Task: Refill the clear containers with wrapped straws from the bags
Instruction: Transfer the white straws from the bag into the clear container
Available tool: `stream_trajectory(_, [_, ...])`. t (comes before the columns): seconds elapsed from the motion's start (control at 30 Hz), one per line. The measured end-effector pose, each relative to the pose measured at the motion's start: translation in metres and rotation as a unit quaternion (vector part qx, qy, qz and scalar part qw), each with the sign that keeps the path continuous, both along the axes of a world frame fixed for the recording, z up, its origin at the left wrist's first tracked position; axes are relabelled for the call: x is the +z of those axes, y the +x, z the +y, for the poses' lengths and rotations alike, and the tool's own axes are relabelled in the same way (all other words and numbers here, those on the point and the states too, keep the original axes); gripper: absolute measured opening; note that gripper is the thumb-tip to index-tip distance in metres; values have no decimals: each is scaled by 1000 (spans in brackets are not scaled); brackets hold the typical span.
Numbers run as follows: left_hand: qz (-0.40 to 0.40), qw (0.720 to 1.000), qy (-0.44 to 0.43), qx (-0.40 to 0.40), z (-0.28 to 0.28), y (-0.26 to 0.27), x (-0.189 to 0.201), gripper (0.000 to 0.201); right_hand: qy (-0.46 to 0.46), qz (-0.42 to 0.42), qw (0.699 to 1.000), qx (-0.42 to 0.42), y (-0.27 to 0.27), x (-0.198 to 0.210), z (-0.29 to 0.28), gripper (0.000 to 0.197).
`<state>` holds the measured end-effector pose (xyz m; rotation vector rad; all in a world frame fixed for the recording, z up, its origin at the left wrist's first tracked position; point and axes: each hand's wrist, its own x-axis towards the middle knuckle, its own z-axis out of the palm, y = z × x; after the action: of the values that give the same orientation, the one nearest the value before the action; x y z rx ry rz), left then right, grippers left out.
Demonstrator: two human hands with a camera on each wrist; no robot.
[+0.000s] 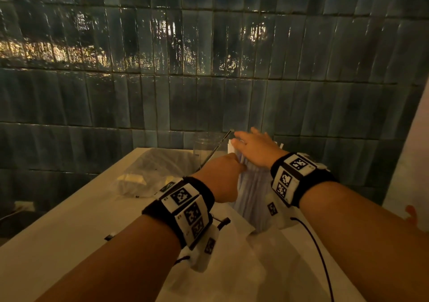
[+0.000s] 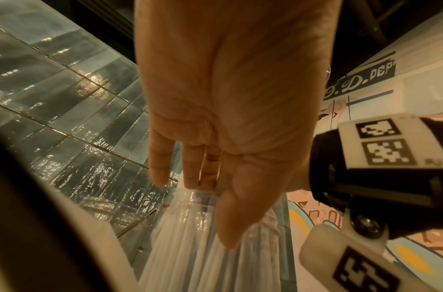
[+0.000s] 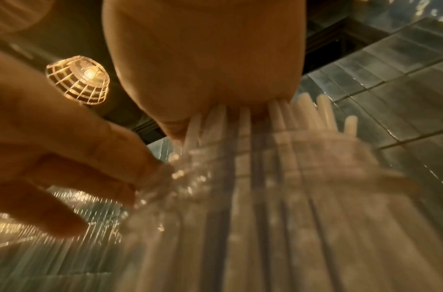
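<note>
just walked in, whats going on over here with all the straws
A person is working at a white counter against a tiled wall. The left hand pinches the clear bag of wrapped straws, while the right hand lies flat on the straw tops. A clear container stands just behind; no straws are in it yet.

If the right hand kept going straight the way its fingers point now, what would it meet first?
Probably the tiled wall. The right hand lies flat on the wrapped straws, fingers pointing past their ends toward the tiles. The clear container sits slightly left of that line, though depth is unclear.
</note>
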<state>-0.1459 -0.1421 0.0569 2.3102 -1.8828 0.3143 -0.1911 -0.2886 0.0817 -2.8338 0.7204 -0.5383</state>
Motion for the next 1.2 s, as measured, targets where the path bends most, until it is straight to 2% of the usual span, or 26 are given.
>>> stream_trajectory(0.07, [3, 1000, -6, -1, 1, 0, 0, 61, -22, 47, 999, 2, 2, -2, -2, 64])
stream_trajectory(0.17, [2, 1000, -8, 2, 1, -1, 0, 61, -2, 47, 999, -4, 5, -2, -9, 72])
stream_trajectory(0.33, [11, 1000, -20, 7, 1, -4, -2, 53, 0, 48, 995, -86, 11, -3, -12, 84])
stream_trajectory(0.4, [13, 1000, -25, 2, 1, -4, -1, 52, 0, 67, 994, -92, 15, 0, -11, 80])
stream_trajectory(0.47, [19, 1000, -22, 1, 2, -4, -1, 57, 1, 75, 995, -60, 17, 1, -12, 70])
stream_trajectory(0.63, [37, 999, -1, -1, 3, -1, -1, 66, 42, 35, 997, 54, 7, 1, -20, 46])
stream_trajectory(0.77, [18, 1000, 12, 9, 1, -1, 0, 69, 39, -1, 995, 97, -2, 0, -20, 35])
stream_trajectory(0.9, [14, 1000, 8, 4, 3, -3, 0, 66, 9, -21, 997, 77, -3, -2, -19, 35])
stream_trajectory(1.1, [21, 1000, -7, 11, 4, -4, -4, 64, -29, -15, 999, 35, -2, -7, -16, 45])
stream_trajectory(1.2, [20, 1000, -4, 10, 4, -4, -5, 66, 0, -28, 999, 33, -4, -8, -16, 48])
